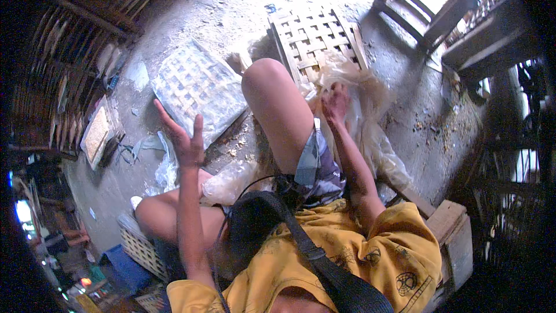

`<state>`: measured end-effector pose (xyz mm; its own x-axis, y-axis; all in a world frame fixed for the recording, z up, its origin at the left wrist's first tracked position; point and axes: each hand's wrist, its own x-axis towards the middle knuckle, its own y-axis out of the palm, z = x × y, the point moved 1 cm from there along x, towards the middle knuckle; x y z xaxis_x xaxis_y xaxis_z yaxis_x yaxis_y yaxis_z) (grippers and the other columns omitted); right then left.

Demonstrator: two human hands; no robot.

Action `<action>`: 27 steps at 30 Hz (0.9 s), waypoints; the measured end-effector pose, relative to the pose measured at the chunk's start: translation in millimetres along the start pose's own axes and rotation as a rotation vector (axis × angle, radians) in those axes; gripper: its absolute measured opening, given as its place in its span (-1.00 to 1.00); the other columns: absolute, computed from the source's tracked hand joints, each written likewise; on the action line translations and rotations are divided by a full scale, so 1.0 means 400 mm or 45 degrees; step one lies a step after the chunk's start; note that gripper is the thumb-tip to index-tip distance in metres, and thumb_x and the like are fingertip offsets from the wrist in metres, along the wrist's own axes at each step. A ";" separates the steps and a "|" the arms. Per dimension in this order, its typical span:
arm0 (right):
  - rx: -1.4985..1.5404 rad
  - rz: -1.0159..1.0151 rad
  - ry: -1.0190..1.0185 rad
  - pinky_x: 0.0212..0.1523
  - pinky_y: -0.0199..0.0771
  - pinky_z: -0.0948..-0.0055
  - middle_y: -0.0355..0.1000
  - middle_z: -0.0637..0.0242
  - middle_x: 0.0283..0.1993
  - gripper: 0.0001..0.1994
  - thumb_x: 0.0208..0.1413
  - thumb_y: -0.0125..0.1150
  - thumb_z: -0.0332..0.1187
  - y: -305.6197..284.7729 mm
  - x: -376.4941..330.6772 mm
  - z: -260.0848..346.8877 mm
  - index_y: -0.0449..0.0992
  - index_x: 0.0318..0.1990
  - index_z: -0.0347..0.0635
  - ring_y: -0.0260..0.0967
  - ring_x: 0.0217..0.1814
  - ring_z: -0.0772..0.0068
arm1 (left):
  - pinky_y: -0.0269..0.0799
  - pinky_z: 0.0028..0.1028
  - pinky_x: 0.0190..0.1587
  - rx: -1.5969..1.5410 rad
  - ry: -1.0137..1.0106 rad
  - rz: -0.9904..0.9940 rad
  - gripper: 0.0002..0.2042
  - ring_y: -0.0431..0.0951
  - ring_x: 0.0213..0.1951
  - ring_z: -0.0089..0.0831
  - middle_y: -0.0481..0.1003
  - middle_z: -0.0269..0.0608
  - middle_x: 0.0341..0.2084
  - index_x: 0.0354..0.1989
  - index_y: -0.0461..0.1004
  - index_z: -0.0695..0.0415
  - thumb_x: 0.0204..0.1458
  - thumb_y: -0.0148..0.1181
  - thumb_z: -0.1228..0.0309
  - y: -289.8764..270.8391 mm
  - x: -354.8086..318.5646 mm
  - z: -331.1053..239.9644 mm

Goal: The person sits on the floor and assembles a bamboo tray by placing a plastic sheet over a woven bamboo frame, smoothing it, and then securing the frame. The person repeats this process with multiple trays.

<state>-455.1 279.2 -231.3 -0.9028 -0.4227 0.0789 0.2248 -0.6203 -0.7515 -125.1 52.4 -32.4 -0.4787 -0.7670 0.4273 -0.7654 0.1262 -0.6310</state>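
My left hand is raised with fingers and thumb apart, nothing in it. It is nearest to a flat woven panel covered in clear plastic, lying on the ground beyond it. My right hand is closed, fingers curled, on a crumpled clear plastic sheet to the right of my raised knee. The sheet trails back toward my right side and overlaps the near edge of an open-weave bamboo panel. My fingertips are partly hidden, so the exact pinch is hard to see.
Crumpled plastic lies between my legs, with more to the left. A stack of flat pale pieces stands at the left wall. A blue container is at lower left, a wooden frame at far right. Crumbs litter the ground.
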 end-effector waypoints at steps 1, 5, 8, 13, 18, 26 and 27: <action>-0.075 -0.170 -0.063 0.19 0.27 -0.09 0.37 -0.04 0.12 -0.51 0.01 0.31 -0.22 -0.022 0.003 0.038 0.40 0.07 -0.24 0.31 0.19 -0.15 | -0.32 -0.04 0.52 -0.061 0.006 -0.045 0.07 -0.20 0.53 0.11 -0.23 0.24 0.52 0.55 -0.38 0.19 0.13 0.27 -0.01 0.005 -0.011 -0.029; -0.230 -0.423 -0.587 0.19 0.27 -0.02 0.39 0.03 0.05 -0.60 0.00 0.23 -0.37 -0.032 0.055 0.142 0.41 0.04 -0.19 0.32 0.17 -0.05 | -0.38 -0.06 0.52 -0.236 -0.061 -0.039 0.00 -0.27 0.55 0.01 -0.30 0.21 0.54 0.55 -0.42 0.18 0.19 0.23 0.13 0.040 -0.030 -0.059; -0.208 0.151 -0.753 0.17 0.33 0.03 0.39 -0.01 0.10 -0.54 0.05 0.23 -0.36 0.111 0.103 0.203 0.36 0.12 -0.25 0.33 0.19 -0.04 | -0.29 -0.03 0.51 -0.365 -0.256 -0.063 -0.02 -0.21 0.54 0.05 -0.26 0.23 0.53 0.55 -0.40 0.13 0.21 0.22 0.12 0.034 -0.025 -0.054; -0.281 0.121 -0.384 0.33 0.30 0.08 0.32 -0.13 0.25 -0.35 0.07 0.33 -0.19 0.360 0.306 -0.078 0.29 0.26 -0.33 0.26 0.33 -0.13 | -0.20 0.08 0.48 -0.705 -0.296 -0.085 -0.07 -0.14 0.52 0.13 -0.17 0.27 0.51 0.56 -0.36 0.06 0.23 0.20 0.11 0.106 0.066 -0.100; -0.507 0.498 -0.008 0.31 0.35 0.03 0.24 -0.20 0.35 -0.17 -0.03 0.42 -0.11 0.546 0.222 0.126 0.21 0.35 -0.34 0.26 0.37 -0.15 | -0.17 0.08 0.46 -0.738 -0.530 -0.213 -0.16 -0.15 0.52 0.11 -0.17 0.33 0.50 0.56 -0.39 0.04 0.32 0.06 0.14 -0.011 0.041 -0.006; -0.448 0.611 -0.228 0.05 0.51 -0.02 0.54 -0.15 -0.08 -0.28 -0.10 0.45 -0.10 0.485 0.370 -0.072 0.24 0.17 -0.18 0.51 0.03 -0.21 | -0.13 -0.10 0.48 -0.926 -0.752 -0.243 -0.27 0.03 0.49 0.04 0.05 0.25 0.45 0.56 -0.30 0.07 0.36 -0.05 0.18 0.017 0.099 0.033; -0.433 0.562 -0.252 0.04 0.51 -0.02 0.54 -0.14 -0.07 -0.36 -0.11 0.46 -0.14 0.483 0.358 -0.080 0.32 0.10 -0.18 0.50 0.02 -0.24 | -0.09 -0.07 0.47 -0.942 -0.819 -0.235 -0.27 0.05 0.48 0.01 0.08 0.17 0.45 0.56 -0.27 0.02 0.35 -0.05 0.13 0.028 0.099 0.048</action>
<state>-552.8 120.1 -386.1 -0.6576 -0.7283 -0.1926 0.4040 -0.1252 -0.9062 -144.2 11.3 -35.0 -0.1688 -0.9813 -0.0925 -0.9844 0.1632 0.0659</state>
